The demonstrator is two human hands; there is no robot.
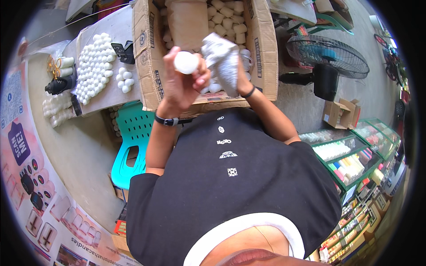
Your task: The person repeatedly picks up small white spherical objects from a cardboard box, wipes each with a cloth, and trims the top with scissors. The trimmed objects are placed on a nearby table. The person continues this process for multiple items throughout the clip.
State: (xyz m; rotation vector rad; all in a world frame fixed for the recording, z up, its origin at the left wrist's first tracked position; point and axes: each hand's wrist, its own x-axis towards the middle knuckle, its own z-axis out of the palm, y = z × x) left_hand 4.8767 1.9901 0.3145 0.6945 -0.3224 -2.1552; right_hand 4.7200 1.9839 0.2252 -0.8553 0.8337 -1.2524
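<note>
My left hand (176,88) is raised over a cardboard box, its fingers closed round a short white candle (186,62) whose round end faces up. Just to the right, my right hand (243,83) grips a crumpled grey-and-white cloth (222,62), which covers most of its fingers. The cloth is close beside the candle; whether they touch I cannot tell. Inside the cardboard box (150,84) lie many white candles (227,22), partly covered by a brown sheet or bag (187,22) at the back left.
On the table (128,35) to the left stand rows of white candles (94,66) and a black device (123,52). A turquoise chair (128,153) is below it. To the right are a black fan (328,55), a small carton (339,114) and a green-framed glass display case (344,159).
</note>
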